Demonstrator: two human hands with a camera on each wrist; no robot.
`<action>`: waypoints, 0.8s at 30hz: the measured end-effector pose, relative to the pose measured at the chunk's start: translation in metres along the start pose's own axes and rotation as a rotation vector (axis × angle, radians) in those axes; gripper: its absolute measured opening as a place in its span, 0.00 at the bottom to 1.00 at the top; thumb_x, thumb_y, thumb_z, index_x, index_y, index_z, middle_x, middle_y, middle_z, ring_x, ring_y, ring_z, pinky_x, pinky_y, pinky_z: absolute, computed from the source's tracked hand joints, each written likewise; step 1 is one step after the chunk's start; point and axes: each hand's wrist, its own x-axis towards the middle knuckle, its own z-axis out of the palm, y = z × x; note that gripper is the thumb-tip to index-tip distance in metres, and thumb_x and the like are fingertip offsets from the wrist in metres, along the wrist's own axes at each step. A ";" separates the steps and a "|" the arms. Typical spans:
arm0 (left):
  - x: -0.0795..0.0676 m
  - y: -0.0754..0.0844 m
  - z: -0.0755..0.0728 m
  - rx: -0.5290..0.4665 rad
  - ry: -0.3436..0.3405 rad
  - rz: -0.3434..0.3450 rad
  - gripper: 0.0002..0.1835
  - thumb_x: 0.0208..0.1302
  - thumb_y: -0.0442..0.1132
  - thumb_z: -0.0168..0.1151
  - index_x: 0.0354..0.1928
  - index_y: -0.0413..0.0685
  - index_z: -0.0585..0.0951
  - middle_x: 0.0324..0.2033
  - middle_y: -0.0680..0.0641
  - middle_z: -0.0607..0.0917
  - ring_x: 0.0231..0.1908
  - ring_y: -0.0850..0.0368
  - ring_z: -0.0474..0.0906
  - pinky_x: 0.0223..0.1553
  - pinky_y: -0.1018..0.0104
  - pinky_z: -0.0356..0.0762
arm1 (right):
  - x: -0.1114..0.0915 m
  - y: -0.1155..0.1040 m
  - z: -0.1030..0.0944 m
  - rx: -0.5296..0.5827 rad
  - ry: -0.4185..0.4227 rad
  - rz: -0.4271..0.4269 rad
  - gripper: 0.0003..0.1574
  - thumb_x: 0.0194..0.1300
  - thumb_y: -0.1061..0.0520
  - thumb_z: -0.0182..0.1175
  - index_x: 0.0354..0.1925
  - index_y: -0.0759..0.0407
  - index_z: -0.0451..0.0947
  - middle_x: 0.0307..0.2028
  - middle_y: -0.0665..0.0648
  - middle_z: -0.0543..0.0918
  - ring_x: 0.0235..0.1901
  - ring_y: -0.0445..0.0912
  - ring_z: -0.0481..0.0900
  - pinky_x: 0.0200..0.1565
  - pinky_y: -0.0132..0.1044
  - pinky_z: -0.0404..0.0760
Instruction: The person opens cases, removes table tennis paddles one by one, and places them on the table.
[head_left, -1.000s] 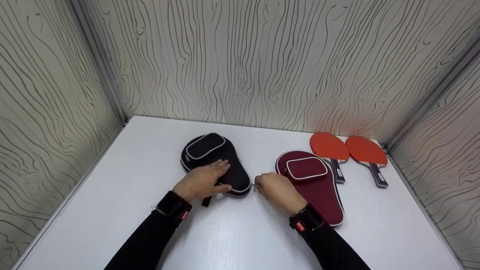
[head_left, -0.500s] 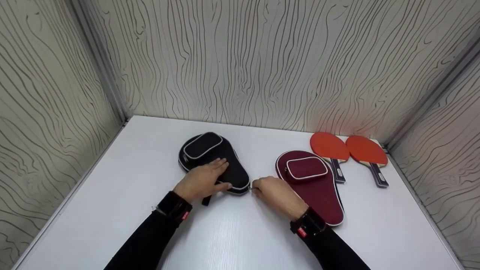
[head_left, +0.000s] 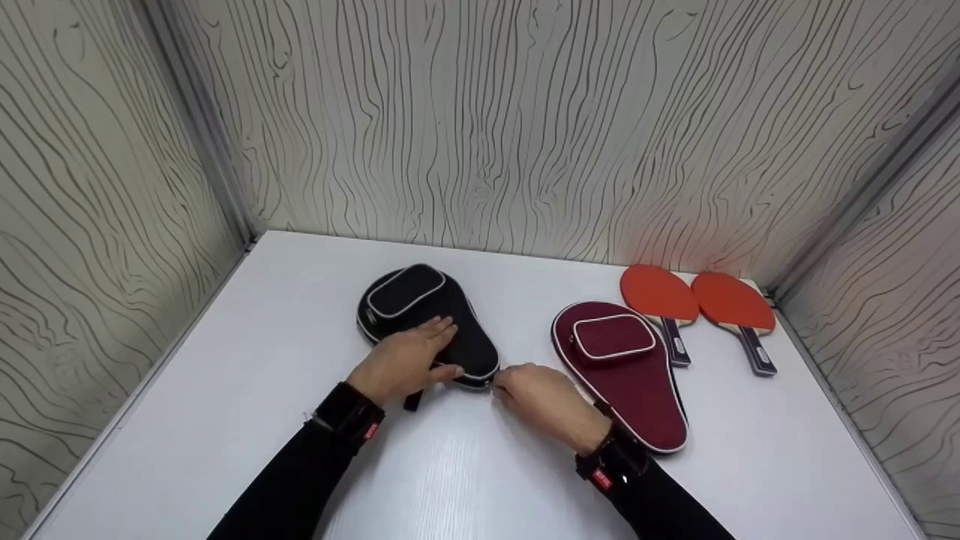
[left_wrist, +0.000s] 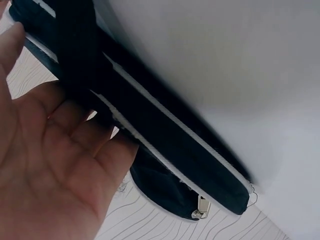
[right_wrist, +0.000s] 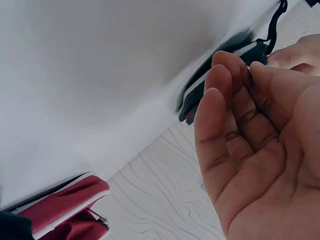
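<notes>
A black table tennis bat case (head_left: pixel 466 341) with white piping and a small pocket lies on the white table, left of centre. Across its lower left part rests my left hand (head_left: pixel 401 361), fingers extended over the top. My right hand (head_left: pixel 551 401) is at the rounded narrow end, where thumb and forefinger pinch the small metal zipper pull (head_left: pixel 489 385). In the right wrist view the right hand (right_wrist: pixel 260 135) has its fingertips together beside the case (right_wrist: pixel 197 82), mostly covering the pull. The left wrist view shows the case's side (left_wrist: pixel 165 137) running past the left hand (left_wrist: pixel 60 160).
A maroon bat case (head_left: pixel 637 390) lies just right of my right hand, partly behind that wrist. Beyond it, at the back right, are two red table tennis bats, one (head_left: pixel 658 292) beside the other (head_left: pixel 731 301). Patterned panels (head_left: pixel 450 127) enclose the table's back and sides.
My right hand has moved left and slightly toward me round the narrow end, with the zipper pull. The black case has shifted slightly left; my left hand has stayed on it.
</notes>
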 end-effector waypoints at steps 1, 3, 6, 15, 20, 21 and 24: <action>0.000 0.000 0.000 0.000 0.004 0.004 0.44 0.90 0.63 0.62 0.91 0.40 0.69 0.92 0.39 0.67 0.92 0.40 0.65 0.93 0.45 0.67 | 0.000 -0.002 0.000 -0.004 0.002 -0.001 0.05 0.80 0.59 0.74 0.41 0.54 0.94 0.35 0.56 0.96 0.35 0.54 0.95 0.36 0.51 0.92; -0.001 0.000 0.000 0.002 0.011 0.011 0.43 0.90 0.61 0.62 0.90 0.39 0.69 0.92 0.39 0.67 0.92 0.39 0.65 0.92 0.45 0.68 | 0.001 -0.005 0.001 -0.009 -0.001 -0.005 0.07 0.80 0.59 0.73 0.40 0.55 0.94 0.34 0.56 0.96 0.34 0.54 0.94 0.34 0.51 0.91; 0.000 -0.001 0.000 0.001 0.019 0.016 0.41 0.90 0.59 0.63 0.90 0.39 0.70 0.91 0.38 0.68 0.92 0.39 0.66 0.91 0.44 0.69 | 0.002 -0.010 0.001 -0.010 -0.008 -0.009 0.08 0.81 0.58 0.73 0.40 0.55 0.93 0.34 0.57 0.95 0.33 0.54 0.94 0.32 0.51 0.91; 0.000 -0.002 0.002 0.017 0.059 0.043 0.38 0.90 0.54 0.65 0.87 0.35 0.73 0.89 0.36 0.72 0.90 0.37 0.69 0.89 0.44 0.74 | 0.006 -0.023 0.004 -0.042 0.002 -0.050 0.08 0.80 0.59 0.73 0.38 0.55 0.90 0.32 0.58 0.94 0.31 0.53 0.93 0.28 0.50 0.89; 0.000 -0.001 0.002 0.019 0.062 0.045 0.38 0.90 0.54 0.64 0.87 0.35 0.73 0.89 0.35 0.72 0.90 0.37 0.69 0.89 0.43 0.73 | 0.011 -0.029 0.006 -0.049 -0.010 -0.031 0.07 0.81 0.58 0.73 0.40 0.55 0.91 0.34 0.58 0.94 0.32 0.54 0.93 0.27 0.50 0.89; 0.000 -0.001 0.002 0.018 0.061 0.045 0.38 0.90 0.54 0.64 0.87 0.35 0.73 0.89 0.35 0.72 0.90 0.37 0.69 0.89 0.43 0.73 | 0.012 -0.031 0.007 -0.058 -0.009 -0.029 0.07 0.82 0.58 0.73 0.41 0.55 0.91 0.34 0.58 0.95 0.32 0.54 0.93 0.27 0.50 0.90; 0.000 -0.002 0.002 0.023 0.055 0.043 0.38 0.91 0.54 0.64 0.88 0.36 0.73 0.89 0.36 0.71 0.90 0.37 0.69 0.90 0.43 0.72 | 0.015 -0.034 0.009 -0.083 0.001 -0.023 0.07 0.81 0.58 0.73 0.40 0.55 0.92 0.34 0.58 0.94 0.32 0.54 0.94 0.27 0.51 0.90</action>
